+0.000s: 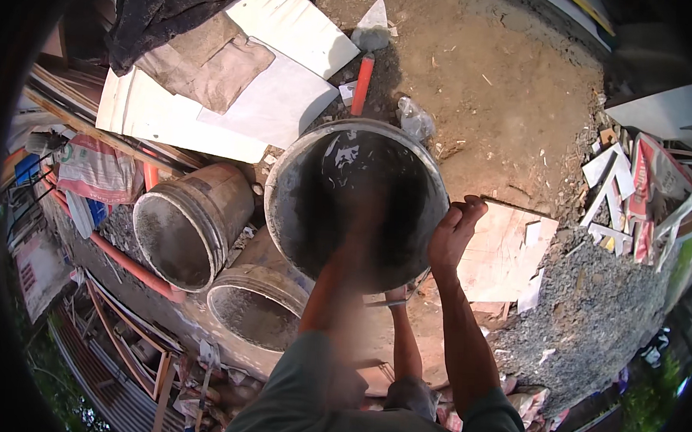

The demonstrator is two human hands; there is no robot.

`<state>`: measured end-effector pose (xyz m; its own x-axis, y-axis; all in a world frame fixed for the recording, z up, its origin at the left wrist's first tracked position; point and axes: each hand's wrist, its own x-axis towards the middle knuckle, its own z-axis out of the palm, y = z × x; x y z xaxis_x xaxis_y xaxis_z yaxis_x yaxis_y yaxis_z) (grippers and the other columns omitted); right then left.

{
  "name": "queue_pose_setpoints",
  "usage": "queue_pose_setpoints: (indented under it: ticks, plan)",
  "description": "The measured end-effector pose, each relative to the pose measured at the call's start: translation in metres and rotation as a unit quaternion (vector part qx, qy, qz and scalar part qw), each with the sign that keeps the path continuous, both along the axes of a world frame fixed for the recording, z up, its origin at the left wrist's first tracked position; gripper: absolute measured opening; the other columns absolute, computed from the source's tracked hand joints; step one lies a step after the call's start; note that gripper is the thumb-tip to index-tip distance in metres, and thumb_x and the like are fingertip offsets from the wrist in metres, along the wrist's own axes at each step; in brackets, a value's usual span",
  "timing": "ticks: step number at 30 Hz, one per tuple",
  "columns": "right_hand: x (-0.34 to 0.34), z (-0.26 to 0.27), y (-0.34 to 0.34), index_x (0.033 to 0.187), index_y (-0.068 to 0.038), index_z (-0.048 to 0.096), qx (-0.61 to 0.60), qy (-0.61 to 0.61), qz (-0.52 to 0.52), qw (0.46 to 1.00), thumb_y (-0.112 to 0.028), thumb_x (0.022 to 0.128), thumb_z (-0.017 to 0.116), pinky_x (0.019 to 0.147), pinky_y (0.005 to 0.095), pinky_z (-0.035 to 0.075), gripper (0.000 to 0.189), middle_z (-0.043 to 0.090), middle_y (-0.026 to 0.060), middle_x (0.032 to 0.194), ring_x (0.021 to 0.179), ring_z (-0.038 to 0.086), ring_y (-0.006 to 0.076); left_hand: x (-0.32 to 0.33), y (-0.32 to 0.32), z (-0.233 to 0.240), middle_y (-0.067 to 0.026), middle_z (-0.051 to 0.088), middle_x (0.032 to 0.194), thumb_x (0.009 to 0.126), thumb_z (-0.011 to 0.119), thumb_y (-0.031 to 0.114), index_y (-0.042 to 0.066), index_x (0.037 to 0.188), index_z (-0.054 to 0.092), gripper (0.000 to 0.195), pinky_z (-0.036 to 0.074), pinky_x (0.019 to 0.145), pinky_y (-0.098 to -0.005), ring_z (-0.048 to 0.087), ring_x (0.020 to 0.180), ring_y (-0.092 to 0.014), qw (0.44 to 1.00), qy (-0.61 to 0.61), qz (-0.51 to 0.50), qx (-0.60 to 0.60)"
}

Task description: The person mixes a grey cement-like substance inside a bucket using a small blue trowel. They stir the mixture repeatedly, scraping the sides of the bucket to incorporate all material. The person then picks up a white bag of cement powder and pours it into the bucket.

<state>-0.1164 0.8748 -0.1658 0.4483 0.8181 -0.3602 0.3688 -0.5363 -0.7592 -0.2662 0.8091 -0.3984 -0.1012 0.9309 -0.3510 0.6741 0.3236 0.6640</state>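
Note:
A large bucket (pixel 275 184) is right before me, its mouth turned up towards the camera. Its inside is dark, with bright reflections on a wet-looking surface. My left arm reaches down into it; my left hand (pixel 365 208) is blurred in shadow, so its fingers and anything in them cannot be made out. At the right side of the rim, my right hand (pixel 452 235) grips the bucket with curled fingers. The wire bail (pixel 417 286) hangs below that hand. Beyond the bucket lies a brick trowel (pixel 363 80) with a red handle.
Two dirty buckets (pixel 195 209) (pixel 267 293) lie on their sides at left. White boards (pixel 270 91) bear sacking and dark cloth. A clear plastic bag (pixel 415 119) touches the bucket's far side. Right are a plywood sheet (pixel 503 252), gravel (pixel 596 319) and a torn sack (pixel 651 200).

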Motion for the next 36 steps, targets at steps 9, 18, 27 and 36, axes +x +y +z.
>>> queue_pose_setpoints:
  ticks: [9, 18, 27, 36]
  plan:
    - [-0.005, 0.005, 0.004, 0.119, 0.001, 0.039, 0.015, -0.014, -0.017, 1.000, -0.008, 0.094, 0.037, 0.080, 0.0428, 0.045, 0.026, 0.058, 0.0224, 0.092, 0.082, 0.057, 0.0336, 0.005, -0.003, 0.024, -0.0120, 0.057, 0.068, 0.103, 0.043, 0.036, 0.007, 0.087, 0.061, 0.037, 0.045, 0.051, -0.0406, 0.056, 0.058, -0.026, 0.996, -0.001, -0.068, -0.049]
    - [-0.007, -0.002, 0.004, 0.116, 0.001, 0.040, 0.037, -0.021, -0.047, 0.998, -0.006, 0.094, 0.037, 0.073, 0.0472, 0.044, 0.023, 0.057, 0.0211, 0.085, 0.074, 0.056, 0.0370, -0.016, 0.012, 0.047, -0.0080, 0.054, 0.065, 0.102, 0.046, 0.036, 0.010, 0.083, 0.059, 0.034, 0.044, 0.048, -0.0382, 0.053, 0.054, -0.022, 0.960, -0.136, -0.118, -0.214]
    - [0.000, -0.001, 0.002, 0.118, 0.001, 0.038, 0.043, -0.011, -0.051, 0.998, -0.008, 0.090, 0.040, 0.068, 0.0505, 0.041, 0.030, 0.054, 0.0232, 0.073, 0.067, 0.054, 0.0411, -0.025, 0.045, 0.044, -0.0028, 0.049, 0.062, 0.100, 0.048, 0.030, 0.013, 0.075, 0.050, 0.030, 0.042, 0.042, -0.0341, 0.047, 0.047, -0.018, 0.651, -0.539, 0.358, -0.398]
    - [-0.012, -0.004, 0.003, 0.120, 0.002, 0.038, 0.093, -0.035, -0.010, 0.995, -0.009, 0.092, 0.039, 0.070, 0.0516, 0.042, 0.030, 0.054, 0.0236, 0.074, 0.070, 0.055, 0.0425, -0.118, 0.037, 0.060, -0.0167, 0.067, 0.081, 0.095, 0.049, 0.023, 0.002, 0.106, 0.066, 0.029, 0.053, 0.058, -0.0420, 0.065, 0.062, -0.028, 0.958, 0.126, -0.255, -0.040]
